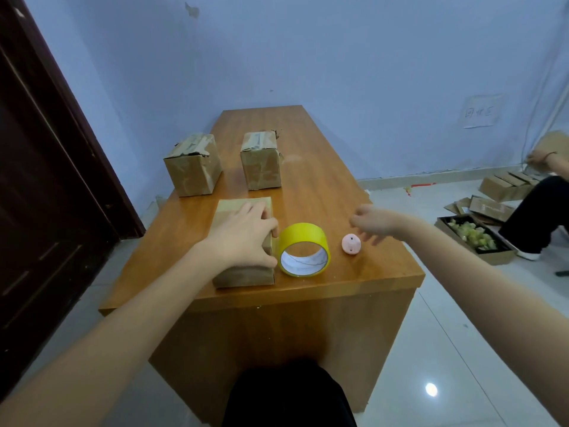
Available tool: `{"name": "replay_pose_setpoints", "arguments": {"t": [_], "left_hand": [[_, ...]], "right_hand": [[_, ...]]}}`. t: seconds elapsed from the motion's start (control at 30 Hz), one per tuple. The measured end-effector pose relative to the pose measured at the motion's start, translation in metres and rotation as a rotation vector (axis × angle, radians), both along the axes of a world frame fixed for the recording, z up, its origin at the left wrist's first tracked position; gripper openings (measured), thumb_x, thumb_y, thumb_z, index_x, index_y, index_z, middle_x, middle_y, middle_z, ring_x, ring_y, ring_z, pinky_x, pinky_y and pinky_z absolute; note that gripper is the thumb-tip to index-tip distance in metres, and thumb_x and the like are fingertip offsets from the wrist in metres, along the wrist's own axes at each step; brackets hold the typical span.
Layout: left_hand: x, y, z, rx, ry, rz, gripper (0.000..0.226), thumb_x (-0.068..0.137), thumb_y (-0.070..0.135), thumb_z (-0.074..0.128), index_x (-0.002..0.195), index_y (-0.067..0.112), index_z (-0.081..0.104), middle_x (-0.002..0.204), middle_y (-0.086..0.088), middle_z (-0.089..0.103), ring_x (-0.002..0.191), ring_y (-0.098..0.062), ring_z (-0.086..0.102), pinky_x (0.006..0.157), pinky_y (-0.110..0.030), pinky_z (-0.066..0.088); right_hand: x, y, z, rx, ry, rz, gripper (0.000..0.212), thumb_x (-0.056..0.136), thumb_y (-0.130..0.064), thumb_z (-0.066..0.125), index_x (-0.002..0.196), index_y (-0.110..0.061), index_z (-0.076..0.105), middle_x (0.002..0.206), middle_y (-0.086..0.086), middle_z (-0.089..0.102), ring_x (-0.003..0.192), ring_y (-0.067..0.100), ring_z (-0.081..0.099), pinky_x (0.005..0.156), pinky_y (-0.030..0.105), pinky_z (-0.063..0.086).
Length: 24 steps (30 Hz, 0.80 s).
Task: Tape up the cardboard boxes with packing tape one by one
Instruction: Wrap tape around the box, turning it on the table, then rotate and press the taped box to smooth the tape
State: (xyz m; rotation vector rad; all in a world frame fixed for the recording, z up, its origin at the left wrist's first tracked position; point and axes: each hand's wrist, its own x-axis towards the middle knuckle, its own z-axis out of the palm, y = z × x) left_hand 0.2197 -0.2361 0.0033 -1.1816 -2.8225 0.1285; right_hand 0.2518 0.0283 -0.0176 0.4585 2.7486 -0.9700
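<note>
Left grip: the left hand [246, 238] lies on top of the nearest brown cardboard box [243, 274], fingers curled over its right edge and grasping it, thumb down the near side.
Nearest box: it rests flat on the orange-brown wooden surface [323, 192] directly under the left hand; its top flaps look closed, and pale tape seems to cross the far end.
Tape: the roll of yellow packing tape [304, 249] stands on its edge just right of the left hand's fingertips, touching or nearly touching the box's side, open core facing the camera.
Pink item: a small round pink plastic object [351, 244], possibly a cutter, lies further right, between the roll and the right hand.
Right grip: the right hand [371, 223] hovers above the surface just beyond the pink object, fingers loosely bent and released, grasping nothing.
Far boxes: two upright brown cardboard boxes [193, 164] [261, 161] stand well beyond both hands, tops rough with old torn tape.
Step in hand: probably steadying the first box while reaching for a tool.
Next move: the right hand likely needs to take the roll, find its free end and lay it along the seam while the left keeps the box from sliding.
</note>
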Motion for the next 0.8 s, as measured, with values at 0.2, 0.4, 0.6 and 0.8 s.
{"name": "replay_pose_setpoints", "arguments": {"t": [0.2,0.4,0.6,0.8], "left_hand": [[-0.011,-0.014,-0.008,-0.005,0.079,-0.068,0.074,0.075,0.068,0.054,0.137,0.029,0.039,0.131,0.000,0.036,0.121,-0.017,0.029,0.100,-0.033,0.027],[-0.014,-0.051,-0.016,0.244,-0.085,-0.117,0.088,0.074,0.074,0.048,0.146,0.028,0.027,0.148,0.012,0.029,0.133,-0.005,0.024,0.104,-0.022,0.016],[-0.013,-0.050,-0.021,0.215,-0.014,-0.159,0.081,0.082,0.065,0.050,0.148,0.026,0.024,0.152,0.011,0.026,0.136,-0.006,0.022,0.109,-0.025,0.015],[-0.017,-0.049,-0.026,0.242,0.008,-0.157,0.080,0.082,0.064,0.053,0.147,0.027,0.025,0.151,0.011,0.028,0.136,-0.008,0.024,0.109,-0.028,0.017]], "right_hand": [[0.000,-0.016,-0.034,0.397,-0.034,-0.050,0.029,0.088,-0.040,0.049,0.081,-0.014,0.038,0.069,-0.001,0.044,0.061,0.020,0.045,0.061,0.029,0.036],[0.000,-0.018,-0.034,0.193,-0.023,-0.082,0.027,0.080,-0.029,0.062,0.075,-0.007,0.047,0.060,0.003,0.049,0.052,0.022,0.049,0.048,0.024,0.040],[0.005,-0.006,-0.037,-0.002,0.002,-0.054,0.029,0.093,-0.026,0.051,0.107,-0.005,0.038,0.084,0.009,0.056,0.064,0.017,0.058,0.042,0.020,0.045],[0.005,-0.007,-0.031,-0.129,0.160,-0.027,0.005,0.093,-0.013,0.047,0.095,-0.013,0.042,0.088,0.011,0.063,0.056,0.014,0.061,0.043,0.023,0.045]]}}
